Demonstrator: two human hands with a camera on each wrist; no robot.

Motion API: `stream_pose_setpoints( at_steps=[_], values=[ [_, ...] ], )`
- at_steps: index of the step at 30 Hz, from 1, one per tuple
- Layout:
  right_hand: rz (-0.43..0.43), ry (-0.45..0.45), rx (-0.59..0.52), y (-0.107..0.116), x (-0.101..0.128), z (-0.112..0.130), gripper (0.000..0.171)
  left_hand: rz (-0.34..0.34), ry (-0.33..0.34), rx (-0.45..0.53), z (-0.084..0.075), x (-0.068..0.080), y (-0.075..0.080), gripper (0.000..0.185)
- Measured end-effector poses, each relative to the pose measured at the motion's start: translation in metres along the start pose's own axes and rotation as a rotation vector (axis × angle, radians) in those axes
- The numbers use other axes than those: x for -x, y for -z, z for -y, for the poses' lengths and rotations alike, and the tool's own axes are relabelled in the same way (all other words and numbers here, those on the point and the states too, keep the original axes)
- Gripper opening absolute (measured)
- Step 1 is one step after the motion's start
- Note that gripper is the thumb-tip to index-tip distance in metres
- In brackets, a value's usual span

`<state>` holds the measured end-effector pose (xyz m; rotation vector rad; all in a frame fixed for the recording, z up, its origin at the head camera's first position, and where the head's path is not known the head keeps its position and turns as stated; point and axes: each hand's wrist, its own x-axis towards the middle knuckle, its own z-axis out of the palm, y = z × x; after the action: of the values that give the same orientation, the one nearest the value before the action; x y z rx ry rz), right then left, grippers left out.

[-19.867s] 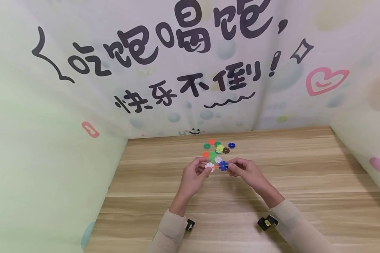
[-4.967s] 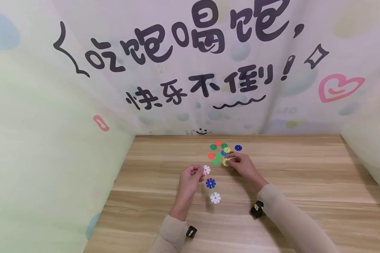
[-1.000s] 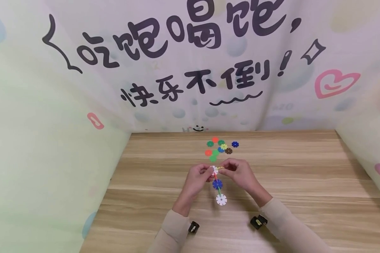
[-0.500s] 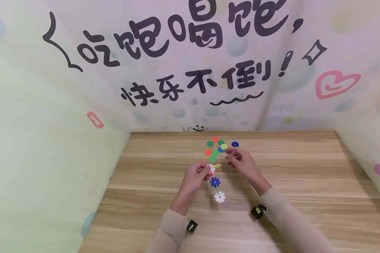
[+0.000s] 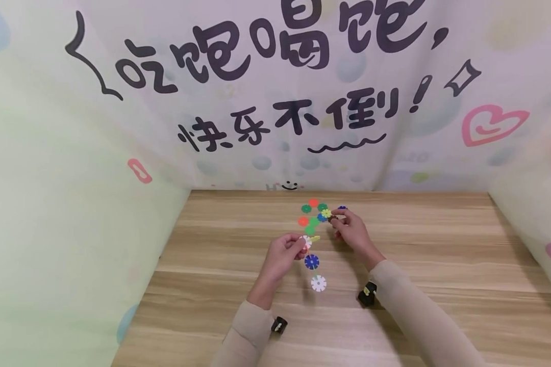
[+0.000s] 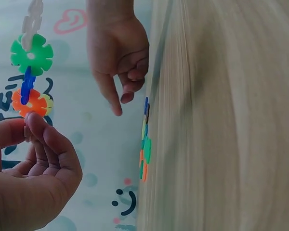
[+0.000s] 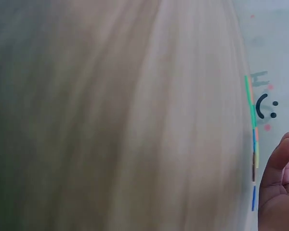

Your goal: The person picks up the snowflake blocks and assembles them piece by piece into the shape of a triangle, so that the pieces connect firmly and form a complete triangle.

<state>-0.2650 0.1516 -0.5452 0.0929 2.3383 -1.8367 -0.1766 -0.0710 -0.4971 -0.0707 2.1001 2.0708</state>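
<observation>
My left hand (image 5: 281,259) pinches a white notched disc (image 5: 306,241) between thumb and fingers, above the table. From it runs a chain of interlocking plastic discs: an orange one (image 6: 29,102), a blue one (image 5: 311,262), a green one (image 6: 32,57), and a white one (image 5: 319,283) at the near end. A yellow disc (image 5: 315,238) juts from the held white one, seen edge-on. My right hand (image 5: 355,235) hovers over the loose discs, nearest a brown disc (image 5: 333,219) that its fingers partly cover. Nothing shows between its fingers in the left wrist view.
Loose discs lie toward the table's back: a yellow one (image 5: 326,213), a dark blue one (image 5: 343,208) partly behind the right hand, an orange one (image 5: 313,203), and several greens. A printed cloth wall (image 5: 239,168) rises behind the wooden table (image 5: 441,285).
Blue, green and white discs extend a chain longer than 20 seconds ago. The right hand brought a yellow disc to the held white one, let go, and moved back to the loose discs.
</observation>
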Motion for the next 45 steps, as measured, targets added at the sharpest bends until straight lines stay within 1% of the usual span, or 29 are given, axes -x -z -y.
stream_pose_setpoints(
  at_steps=[5,10,16,20,27,29,32,37,41,45],
  values=[
    [-0.005,-0.033,0.007,0.0,-0.008,-0.008,0.035,0.002,-0.006,0.004,-0.002,-0.002,-0.003,0.02],
    [-0.001,-0.059,0.011,0.001,-0.015,-0.015,0.038,-0.003,-0.001,-0.013,-0.004,-0.001,-0.005,0.021],
    [0.028,-0.069,0.073,0.002,-0.02,-0.017,0.046,-0.01,-0.006,-0.021,-0.002,-0.004,-0.006,0.02],
    [0.026,-0.084,0.108,0.001,-0.02,-0.014,0.047,-0.008,-0.002,-0.026,-0.002,-0.004,-0.005,0.018],
    [0.005,-0.085,0.146,-0.001,-0.02,-0.012,0.039,-0.01,-0.022,-0.041,-0.028,0.014,-0.01,0.016],
    [0.003,-0.087,0.16,-0.001,-0.02,-0.012,0.037,-0.009,-0.021,-0.043,-0.029,0.014,-0.01,0.016],
    [-0.002,-0.096,0.177,-0.001,-0.02,-0.012,0.035,-0.008,0.001,-0.05,-0.023,0.009,-0.01,0.015],
    [-0.01,-0.086,0.192,0.0,-0.019,-0.013,0.034,-0.009,0.001,-0.055,-0.005,-0.003,-0.009,0.018],
    [-0.011,-0.067,0.204,0.0,-0.019,-0.015,0.034,-0.01,-0.006,-0.05,-0.002,-0.004,-0.01,0.019],
    [-0.005,-0.051,0.23,0.001,-0.018,-0.017,0.025,-0.008,-0.013,-0.038,-0.003,-0.003,-0.011,0.018]
  ],
)
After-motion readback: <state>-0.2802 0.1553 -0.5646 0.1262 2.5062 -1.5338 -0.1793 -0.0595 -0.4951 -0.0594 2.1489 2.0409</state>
